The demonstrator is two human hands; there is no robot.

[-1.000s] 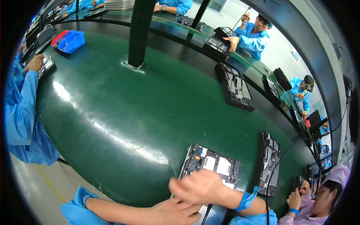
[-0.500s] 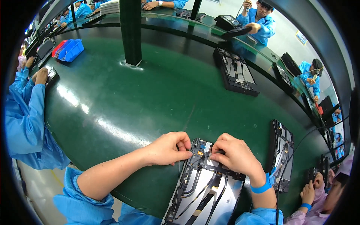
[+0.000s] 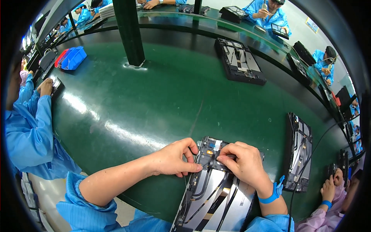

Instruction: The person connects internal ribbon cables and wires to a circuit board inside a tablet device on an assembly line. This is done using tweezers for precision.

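An opened tablet-like device (image 3: pixel 235 197) lies in front of me, tilted on the bench. Silver panels, black cables and a dark circuit board section show inside it. My left hand (image 3: pixel 176 157) is at the board's left edge, fingers curled and thumb tip over the edge. A thin wire hangs below that hand; whether the fingers hold it is hidden. My right hand (image 3: pixel 243 163) is closed in a pinch over the middle of the board, beside a small orange-marked part (image 3: pixel 209 152). What lies between those fingertips cannot be made out. A blue strap (image 3: pixel 273 193) circles my right wrist.
Similar opened devices lie at the right (image 3: pixel 299 152) and far back (image 3: pixel 240 62). A black cable (image 3: pixel 313 149) runs down at the right. A green post (image 3: pixel 130 36) rises from the green bench (image 3: pixel 147 102), with blue and red bins (image 3: pixel 73 58) to its left. Co-workers sit around.
The view has shifted slightly. My left thumb has slid a little down the board's edge; my right hand keeps its pinch. Across the bench, a co-worker's held device has changed its tilt.
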